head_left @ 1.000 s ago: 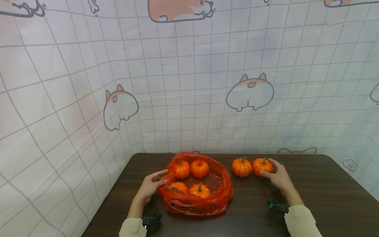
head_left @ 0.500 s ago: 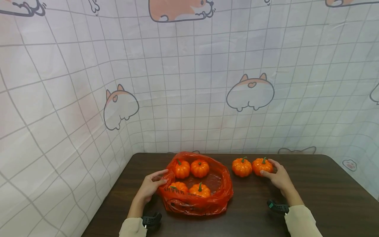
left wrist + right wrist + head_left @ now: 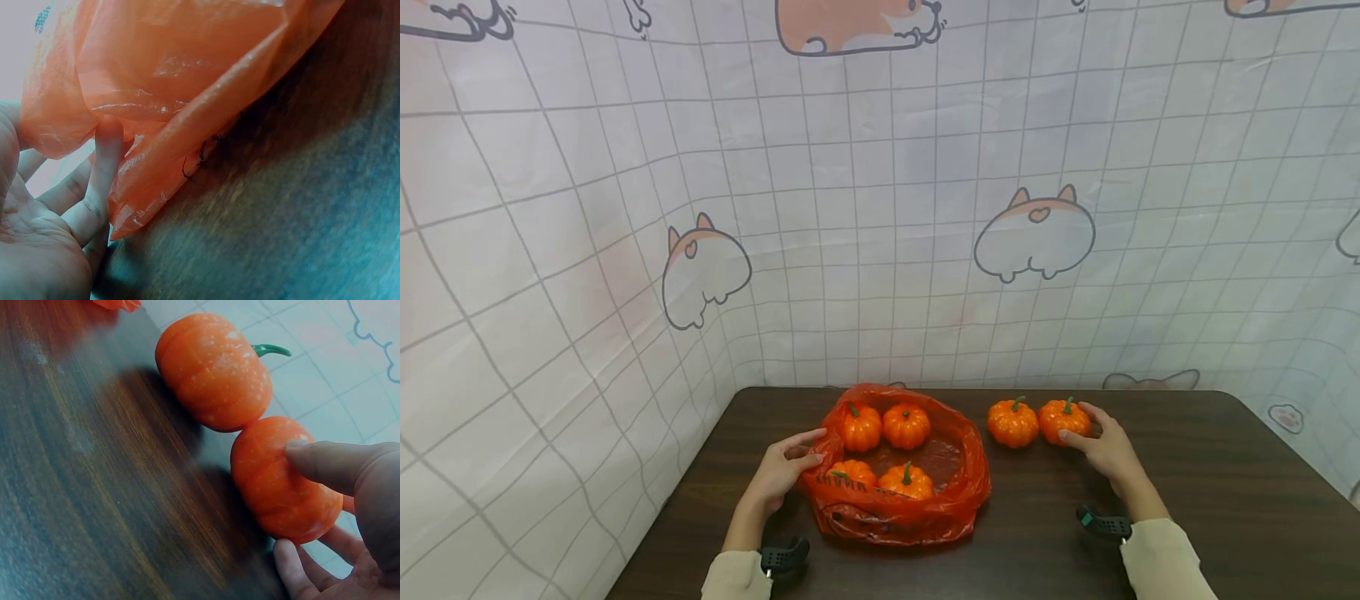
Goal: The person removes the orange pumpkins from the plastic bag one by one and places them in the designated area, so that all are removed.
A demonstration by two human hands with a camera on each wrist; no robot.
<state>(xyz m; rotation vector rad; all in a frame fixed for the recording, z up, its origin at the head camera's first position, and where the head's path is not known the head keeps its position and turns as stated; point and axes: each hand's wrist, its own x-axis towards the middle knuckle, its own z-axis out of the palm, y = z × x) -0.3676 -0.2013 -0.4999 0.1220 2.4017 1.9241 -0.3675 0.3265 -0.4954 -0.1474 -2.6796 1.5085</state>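
An orange-red plastic bag (image 3: 902,521) stands on the table with its mouth spread wide. Several small orange pumpkins (image 3: 906,427) with green stems lie inside it. My left hand (image 3: 777,475) holds the bag's left side, with a finger pressed against the thin plastic in the left wrist view. To the right of the bag, two more pumpkins sit side by side and touch. The right one, a toy-like pumpkin (image 3: 287,494), is gripped between the thumb and fingers of my right hand (image 3: 1108,450). Its neighbour, the left pumpkin (image 3: 1012,423), is untouched.
The dark wood-grain table (image 3: 1037,542) ends at a white gridded cloth (image 3: 880,208) with cartoon dogs, which hangs behind and to the left. Black wrist devices (image 3: 785,557) sit on both wrists, below light sleeves (image 3: 1165,558).
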